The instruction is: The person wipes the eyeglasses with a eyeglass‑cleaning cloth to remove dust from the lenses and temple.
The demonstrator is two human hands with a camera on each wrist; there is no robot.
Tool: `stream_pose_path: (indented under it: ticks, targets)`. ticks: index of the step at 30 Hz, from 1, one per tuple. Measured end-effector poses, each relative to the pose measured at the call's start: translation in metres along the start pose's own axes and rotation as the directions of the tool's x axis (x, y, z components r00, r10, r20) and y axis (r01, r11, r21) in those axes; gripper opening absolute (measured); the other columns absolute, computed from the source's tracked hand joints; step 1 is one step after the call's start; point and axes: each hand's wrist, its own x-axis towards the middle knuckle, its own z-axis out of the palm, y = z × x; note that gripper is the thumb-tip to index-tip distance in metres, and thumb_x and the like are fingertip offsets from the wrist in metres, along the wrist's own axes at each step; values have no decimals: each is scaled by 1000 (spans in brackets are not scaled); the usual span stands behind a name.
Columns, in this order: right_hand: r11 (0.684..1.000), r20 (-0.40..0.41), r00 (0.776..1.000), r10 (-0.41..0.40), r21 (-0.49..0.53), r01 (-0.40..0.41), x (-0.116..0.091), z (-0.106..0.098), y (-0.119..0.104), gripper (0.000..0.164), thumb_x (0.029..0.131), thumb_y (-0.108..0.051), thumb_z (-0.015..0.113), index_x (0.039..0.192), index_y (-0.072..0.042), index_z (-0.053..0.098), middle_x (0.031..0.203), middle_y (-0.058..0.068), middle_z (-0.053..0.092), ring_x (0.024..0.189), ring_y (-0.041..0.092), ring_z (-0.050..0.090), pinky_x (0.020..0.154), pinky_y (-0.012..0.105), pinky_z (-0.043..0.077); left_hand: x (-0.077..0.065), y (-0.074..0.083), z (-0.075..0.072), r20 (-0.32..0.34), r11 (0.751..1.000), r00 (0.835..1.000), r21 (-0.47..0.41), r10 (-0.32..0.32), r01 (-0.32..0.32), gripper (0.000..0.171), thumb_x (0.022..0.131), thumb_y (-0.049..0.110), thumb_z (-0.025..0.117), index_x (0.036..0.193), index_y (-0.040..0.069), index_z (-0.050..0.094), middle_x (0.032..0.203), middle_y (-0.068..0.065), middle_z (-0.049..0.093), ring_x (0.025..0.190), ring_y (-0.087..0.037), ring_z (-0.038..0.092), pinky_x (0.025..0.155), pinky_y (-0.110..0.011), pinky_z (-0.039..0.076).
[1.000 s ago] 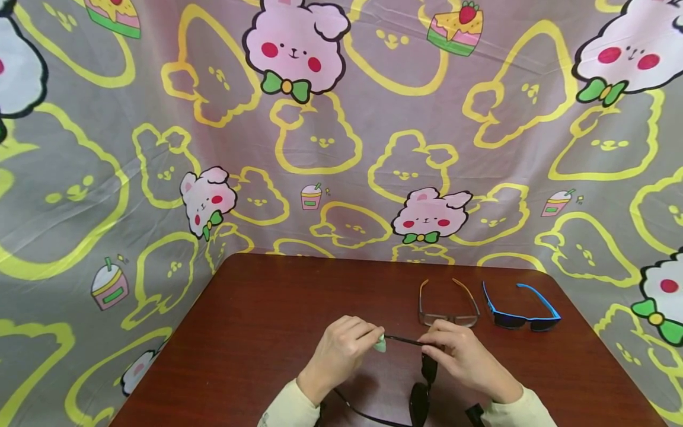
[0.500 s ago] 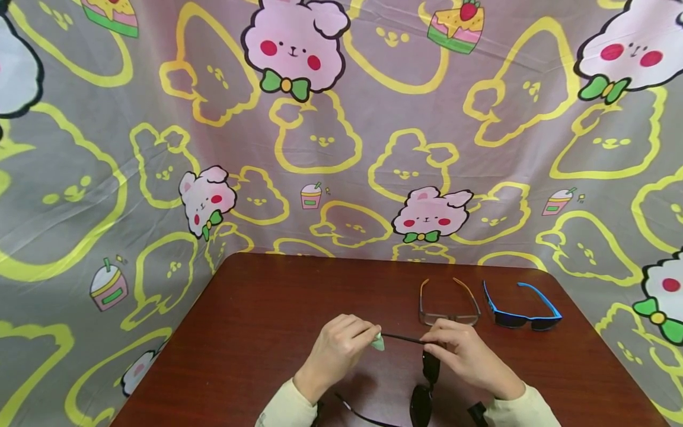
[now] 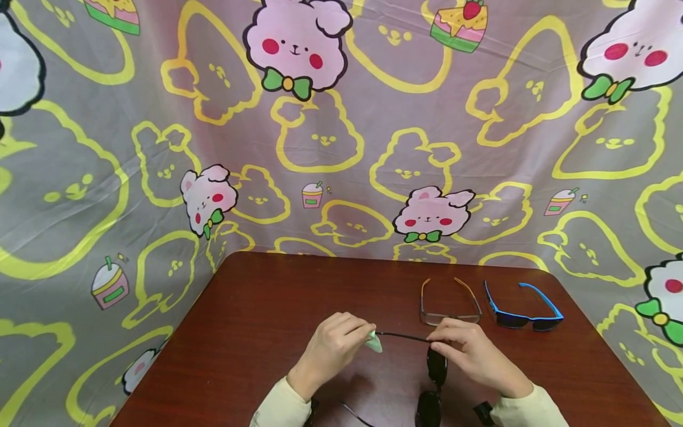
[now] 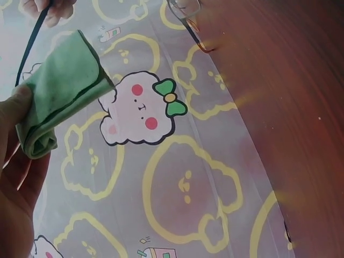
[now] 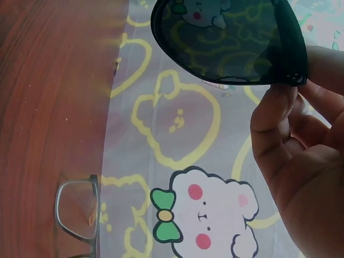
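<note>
A pair of black sunglasses with dark lenses hangs between my hands, above the near part of the table. My right hand pinches the frame's corner by the hinge; the right wrist view shows one dark lens beyond the fingertips. In my left hand a folded green cloth is pinched between thumb and fingers, around the end of one thin black temple. The other temple points left below. The lower lens is partly cut off by the frame edge.
Behind the right hand, clear-lensed glasses with orange-brown temple tips lie on the brown table. Blue-framed sunglasses lie to their right, temples unfolded. A patterned curtain surrounds the table's back and sides.
My left hand and the cloth have slid left along the temple, so more of it shows. The right hand and the sunglasses have shifted slightly right.
</note>
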Motion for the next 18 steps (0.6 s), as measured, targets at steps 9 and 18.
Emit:
stream_pose_path:
  ticks: [9, 18]
  targets:
    - [999, 15, 999, -42, 29, 41, 10, -12, -28, 31, 74, 16, 67, 95, -6, 70, 85, 1, 62, 67, 7, 52, 54, 14, 40, -5, -2, -3, 53, 1000, 998, -23, 13, -12, 15, 93, 19, 60, 98, 10, 70, 90, 6, 64, 75, -7, 58, 65, -16, 43]
    - [1000, 37, 999, 1, 18, -1, 7, -17, -32, 29, 77, 12, 67, 95, -10, 70, 86, 1, 63, 71, 7, 55, 58, 14, 42, -10, -2, -6, 88, 1000, 996, -23, -5, 7, 13, 92, 16, 61, 101, 12, 70, 91, 6, 64, 76, -6, 58, 64, -15, 43]
